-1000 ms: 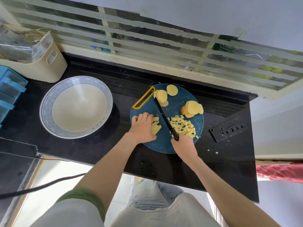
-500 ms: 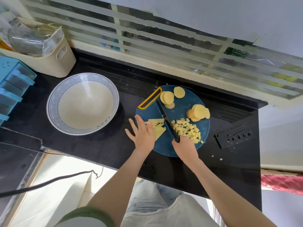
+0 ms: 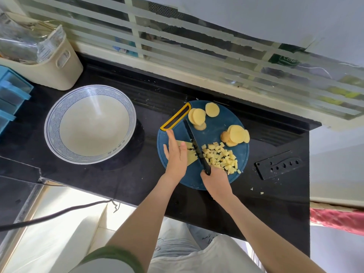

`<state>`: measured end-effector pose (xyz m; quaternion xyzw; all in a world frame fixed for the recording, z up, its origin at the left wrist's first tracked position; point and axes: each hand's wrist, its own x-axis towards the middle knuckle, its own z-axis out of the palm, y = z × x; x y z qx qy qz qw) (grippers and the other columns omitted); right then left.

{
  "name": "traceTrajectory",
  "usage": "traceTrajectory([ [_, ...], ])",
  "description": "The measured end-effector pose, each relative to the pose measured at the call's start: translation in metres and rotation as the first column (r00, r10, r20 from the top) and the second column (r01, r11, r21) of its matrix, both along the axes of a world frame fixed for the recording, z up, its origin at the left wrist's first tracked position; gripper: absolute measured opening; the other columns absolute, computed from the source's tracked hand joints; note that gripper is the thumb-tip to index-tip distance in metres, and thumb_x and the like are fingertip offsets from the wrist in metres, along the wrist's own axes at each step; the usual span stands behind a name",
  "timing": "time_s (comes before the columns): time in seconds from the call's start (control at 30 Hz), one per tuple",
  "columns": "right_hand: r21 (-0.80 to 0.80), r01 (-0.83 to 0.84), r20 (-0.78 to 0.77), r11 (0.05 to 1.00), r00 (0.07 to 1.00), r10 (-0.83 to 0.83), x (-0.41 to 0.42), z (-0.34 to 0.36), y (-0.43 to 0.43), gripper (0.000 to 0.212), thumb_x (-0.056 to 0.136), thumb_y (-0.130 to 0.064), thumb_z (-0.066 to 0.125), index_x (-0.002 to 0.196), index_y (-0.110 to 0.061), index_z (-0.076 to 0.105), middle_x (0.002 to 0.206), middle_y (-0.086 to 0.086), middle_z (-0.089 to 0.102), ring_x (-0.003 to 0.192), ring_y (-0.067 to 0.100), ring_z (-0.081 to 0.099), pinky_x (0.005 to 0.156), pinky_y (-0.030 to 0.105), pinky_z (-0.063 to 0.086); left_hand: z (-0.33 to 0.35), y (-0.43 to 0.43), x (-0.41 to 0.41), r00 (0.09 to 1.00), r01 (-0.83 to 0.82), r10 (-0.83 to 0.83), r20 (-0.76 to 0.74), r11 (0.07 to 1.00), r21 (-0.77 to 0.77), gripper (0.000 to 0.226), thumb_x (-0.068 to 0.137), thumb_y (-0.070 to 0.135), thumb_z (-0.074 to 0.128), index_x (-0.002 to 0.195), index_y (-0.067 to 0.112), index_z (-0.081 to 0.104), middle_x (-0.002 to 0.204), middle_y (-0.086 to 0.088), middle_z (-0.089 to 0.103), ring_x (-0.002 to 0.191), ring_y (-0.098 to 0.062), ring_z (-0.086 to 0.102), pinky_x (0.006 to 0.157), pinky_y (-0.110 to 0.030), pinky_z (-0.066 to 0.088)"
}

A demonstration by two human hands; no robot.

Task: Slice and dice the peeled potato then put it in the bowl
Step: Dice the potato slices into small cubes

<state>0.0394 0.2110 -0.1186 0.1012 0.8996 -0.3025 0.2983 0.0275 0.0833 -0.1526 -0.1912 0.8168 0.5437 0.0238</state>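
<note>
Dicing step: the left hand lies flat with straight fingers on the potato strips on the cutting board near the bench's far edge; the right hand grips the knife. Next needs cross-cuts, I think

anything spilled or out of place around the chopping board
Only minor: two small potato scraps lie on the black counter, off the right side of the cutting board. The diced potato otherwise sits on the board, one cube right at its edge. Nothing looks damaged.
</note>
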Motion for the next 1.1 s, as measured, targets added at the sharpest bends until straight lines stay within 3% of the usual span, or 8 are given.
traceTrajectory([
  [0.17, -0.026, 0.041, 0.015, 0.999, 0.999, -0.041, 0.003, -0.002, -0.001, 0.028, 0.094, -0.020, 0.047, 0.067, -0.014, 0.045, 0.061, 0.003, 0.043, 0.054, 0.019, 0.044, 0.053, 0.033, 0.042, 0.000, -0.010, -0.002, 0.999, 0.045, -0.046, 0.007, 0.995, 0.086, 0.055, 0.103, 0.040, 0.015, 0.151, 0.026, -0.009, 0.160, 0.009, 0.001, 0.144, -0.001, -0.002, 0.114, -0.021, -0.014],
  [0.27, -0.040, 0.059, 0.001, 0.997, 0.998, -0.059, 0.002, -0.002, 0.000, 0.028, 0.094, -0.021, 0.048, 0.068, -0.015, 0.046, 0.060, 0.002, 0.043, 0.052, 0.017, 0.044, 0.054, 0.034, 0.043, 0.005, -0.018, -0.003, 1.000, 0.015, -0.017, 0.009, 0.981, 0.195, 0.056, 0.103, 0.041, 0.020, 0.153, 0.021, 0.006, 0.159, 0.008, 0.011, 0.146, -0.008, 0.009, 0.118, -0.025, 0.004],
  [0.43, -0.021, 0.036, -0.021, 0.999, 0.999, -0.037, 0.002, 0.001, 0.002, 0.028, 0.094, -0.019, 0.047, 0.067, -0.016, 0.045, 0.060, 0.001, 0.044, 0.054, 0.016, 0.045, 0.054, 0.033, 0.044, 0.006, -0.046, -0.006, 0.975, 0.223, -0.222, 0.031, 0.956, -0.190, 0.040, 0.104, 0.016, 0.033, 0.143, 0.013, 0.041, 0.145, -0.002, 0.044, 0.135, -0.017, 0.036, 0.106, -0.017, 0.018],
  [0.5, -0.011, 0.021, -0.018, 1.000, 1.000, -0.021, 0.003, 0.002, 0.002, 0.027, 0.094, -0.019, 0.047, 0.068, -0.015, 0.046, 0.061, 0.002, 0.045, 0.055, 0.017, 0.046, 0.055, 0.033, 0.045, 0.004, -0.053, -0.006, 0.975, 0.224, -0.222, 0.034, 0.949, -0.224, 0.039, 0.104, 0.014, 0.034, 0.140, 0.012, 0.045, 0.141, -0.005, 0.049, 0.131, -0.018, 0.040, 0.102, -0.015, 0.021],
  [0.63, -0.007, 0.026, -0.005, 1.000, 1.000, -0.026, 0.007, 0.001, 0.002, 0.026, 0.095, -0.020, 0.048, 0.069, -0.016, 0.047, 0.062, 0.002, 0.047, 0.055, 0.018, 0.048, 0.055, 0.034, 0.047, 0.012, -0.049, 0.001, 0.996, 0.038, -0.045, 0.074, 0.994, 0.103, 0.044, 0.104, 0.013, 0.034, 0.147, 0.017, 0.034, 0.149, -0.002, 0.038, 0.136, -0.012, 0.035, 0.107, -0.017, 0.024],
  [0.8, -0.018, 0.031, 0.005, 0.999, 1.000, -0.031, 0.014, 0.003, -0.003, 0.027, 0.094, -0.021, 0.048, 0.068, -0.014, 0.046, 0.062, 0.004, 0.046, 0.054, 0.021, 0.047, 0.059, 0.038, 0.051, 0.017, -0.035, 0.009, 0.982, -0.181, 0.118, 0.150, 0.827, 0.531, 0.053, 0.103, 0.014, 0.038, 0.152, 0.015, 0.017, 0.156, -0.006, 0.024, 0.142, -0.014, 0.027, 0.117, -0.030, 0.024],
  [1.0, -0.016, 0.039, -0.008, 0.999, 0.999, -0.039, 0.017, 0.006, -0.005, 0.028, 0.094, -0.020, 0.047, 0.067, -0.015, 0.046, 0.061, 0.004, 0.047, 0.052, 0.021, 0.048, 0.058, 0.039, 0.052, 0.023, -0.030, 0.009, 0.983, -0.180, 0.125, 0.136, 0.812, 0.556, 0.051, 0.104, 0.010, 0.035, 0.152, 0.014, 0.019, 0.157, -0.002, 0.023, 0.143, -0.013, 0.023, 0.116, -0.026, 0.021],
  [1.1, -0.026, 0.073, -0.018, 0.997, 0.997, -0.073, 0.017, 0.007, -0.005, 0.027, 0.095, -0.022, 0.048, 0.069, -0.015, 0.048, 0.062, 0.002, 0.047, 0.053, 0.017, 0.047, 0.057, 0.035, 0.049, 0.021, -0.039, 0.009, 0.993, -0.112, 0.089, 0.078, 0.927, 0.359, 0.051, 0.100, -0.002, 0.034, 0.149, 0.014, 0.029, 0.153, -0.003, 0.030, 0.141, -0.014, 0.028, 0.114, -0.023, 0.023],
])
